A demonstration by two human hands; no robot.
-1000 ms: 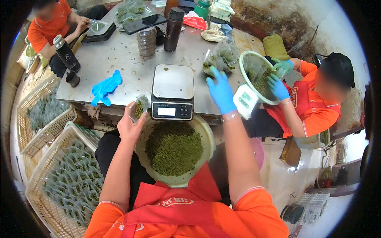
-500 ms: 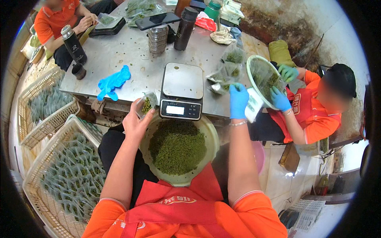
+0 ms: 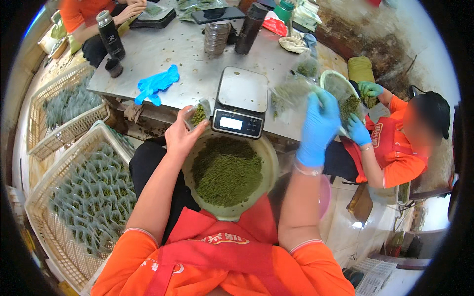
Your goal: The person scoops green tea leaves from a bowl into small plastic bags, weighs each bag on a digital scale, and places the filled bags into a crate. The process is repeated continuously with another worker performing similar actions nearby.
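Bag [image 3: 199,115] is gripped by left fingers [image 3: 197,129] beside a littered table [image 3: 153,56]; right fingers [image 3: 315,104] perhaps pinch plastic [image 3: 290,93].

A rumpled blue disposable glove [image 3: 157,85] lies by the near edge of the steel bench [image 3: 168,47], with a small dark cup [image 3: 114,68] close to the near-left corner and a black vacuum flask [image 3: 110,37] with a silvery top standing along the left edge. Farther back, a smartphone [image 3: 217,15] rests across a ribbed clear jar [image 3: 216,40] beside a tall dark bottle [image 3: 252,29], while a cream cloth [image 3: 294,44] lies toward the right edge. An olive sack [image 3: 361,69] sits beyond that edge, and a pink basin [image 3: 325,195] stands below the near-right corner.
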